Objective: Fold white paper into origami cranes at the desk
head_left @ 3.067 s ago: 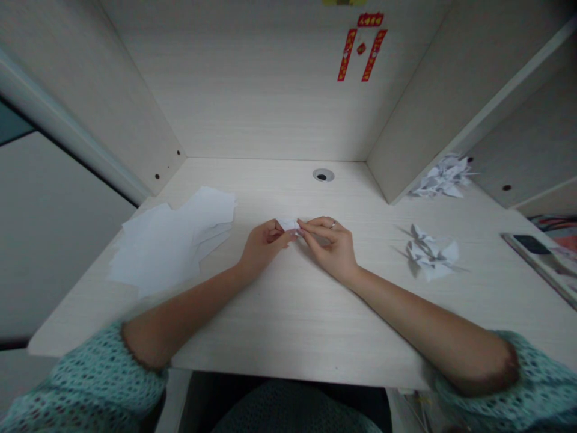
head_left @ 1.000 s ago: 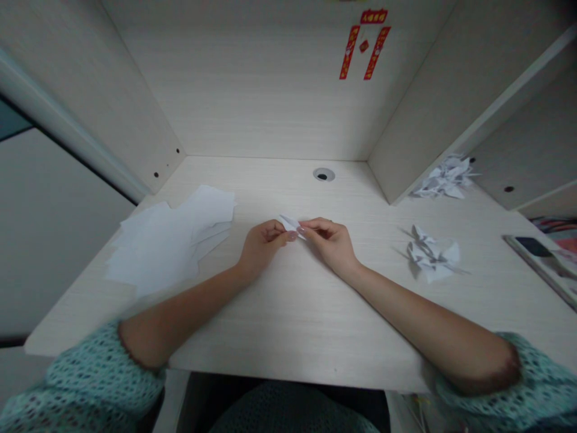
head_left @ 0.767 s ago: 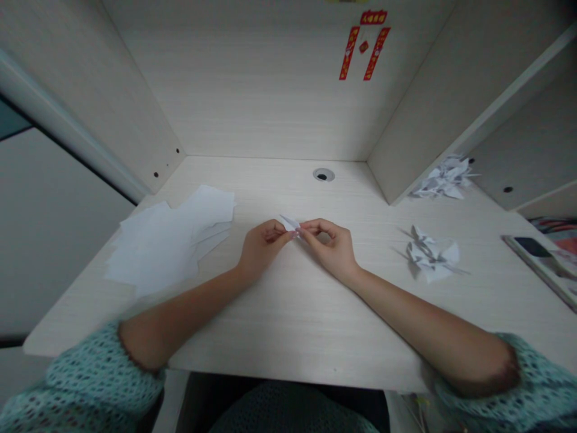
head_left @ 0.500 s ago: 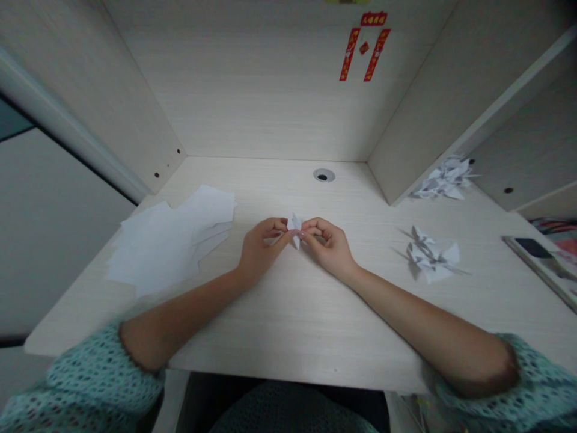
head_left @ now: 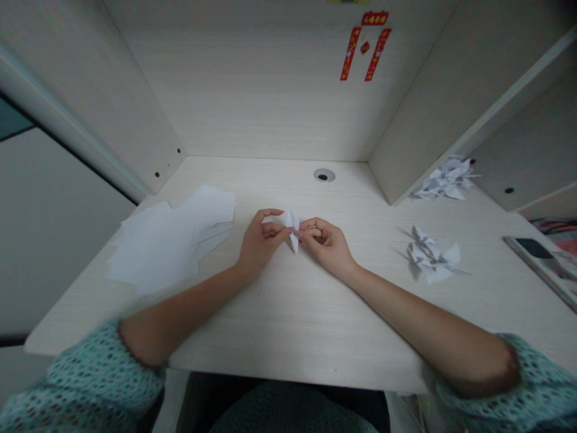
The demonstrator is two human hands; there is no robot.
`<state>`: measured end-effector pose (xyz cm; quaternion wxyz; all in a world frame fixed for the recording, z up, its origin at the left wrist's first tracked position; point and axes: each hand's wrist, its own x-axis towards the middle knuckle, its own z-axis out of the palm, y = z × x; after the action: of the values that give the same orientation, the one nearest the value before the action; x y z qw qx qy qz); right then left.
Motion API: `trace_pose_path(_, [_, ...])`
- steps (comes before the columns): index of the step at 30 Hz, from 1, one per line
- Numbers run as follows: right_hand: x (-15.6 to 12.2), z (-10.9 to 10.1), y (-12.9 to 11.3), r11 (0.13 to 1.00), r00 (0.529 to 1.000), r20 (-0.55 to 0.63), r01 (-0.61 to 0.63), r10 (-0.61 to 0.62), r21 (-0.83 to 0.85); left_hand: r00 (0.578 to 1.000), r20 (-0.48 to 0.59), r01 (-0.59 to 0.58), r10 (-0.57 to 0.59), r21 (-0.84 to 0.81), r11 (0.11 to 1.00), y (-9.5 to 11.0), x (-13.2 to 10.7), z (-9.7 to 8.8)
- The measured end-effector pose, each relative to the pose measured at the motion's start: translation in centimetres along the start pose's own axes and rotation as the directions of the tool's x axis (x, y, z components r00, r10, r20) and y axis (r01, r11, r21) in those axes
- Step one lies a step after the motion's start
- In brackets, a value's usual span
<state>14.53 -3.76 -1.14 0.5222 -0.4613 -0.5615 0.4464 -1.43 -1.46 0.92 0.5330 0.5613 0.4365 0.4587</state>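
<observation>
Between my two hands, just above the middle of the desk (head_left: 288,325), is a small folded white paper (head_left: 292,220), narrow and pointed at its top and bottom. My left hand (head_left: 264,240) pinches its left side with the thumb and a finger, and the index finger is raised off it. On the other side, my right hand (head_left: 328,243) grips the paper between thumb and fingertips. The fingers cover the paper's middle, so its inner folds are hidden.
White paper sheets (head_left: 157,252) lie spread at the left. Folded paper pieces (head_left: 433,255) rest at the right, with another pile (head_left: 446,178) behind the divider (head_left: 433,108). A phone (head_left: 535,248) lies at the right edge. A cable hole (head_left: 324,175) is at the back.
The folded paper has turned slightly and looks longer and narrower. My left index finger has lifted away from it, while my right hand has barely shifted.
</observation>
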Motion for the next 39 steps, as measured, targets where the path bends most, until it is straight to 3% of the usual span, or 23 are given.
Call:
trace_pose_path(12, [-1.0,0.1,-1.2,0.961,0.993,-0.001,0.113,-0.117,-0.253,0.990,0.138,0.023,-0.042,0.139,0.990,-0.1,-0.2,-0.2])
trace_pose_path(15, [-1.1,0.1,-1.2,0.956,0.992,0.026,0.123,-0.120,-0.267,0.991,0.126,0.028,-0.049,0.159,0.987,-0.2,-0.2,-0.3])
trace_pose_path(21, [-0.8,0.5,-0.8,0.993,0.997,-0.006,0.078,-0.079,-0.088,0.997,0.053,0.042,-0.054,0.207,0.977,-0.2,0.1,-0.4])
trace_pose_path(29, [-0.4,0.2,-0.3,1.000,1.000,0.014,0.010,-0.010,0.013,0.999,-0.024,0.030,-0.026,0.196,0.980,0.1,0.0,-0.6])
trace_pose_path(36, [-0.2,0.2,-0.7,0.981,0.995,0.085,0.061,-0.046,-0.187,0.999,-0.020,0.041,-0.039,0.150,0.988,-0.2,-0.1,-0.5])
trace_pose_path(39, [-0.3,0.2,-0.6,0.973,0.988,0.121,0.118,-0.096,-0.198,1.000,-0.002,0.030,-0.030,0.157,0.987,-0.2,-0.1,-0.3])
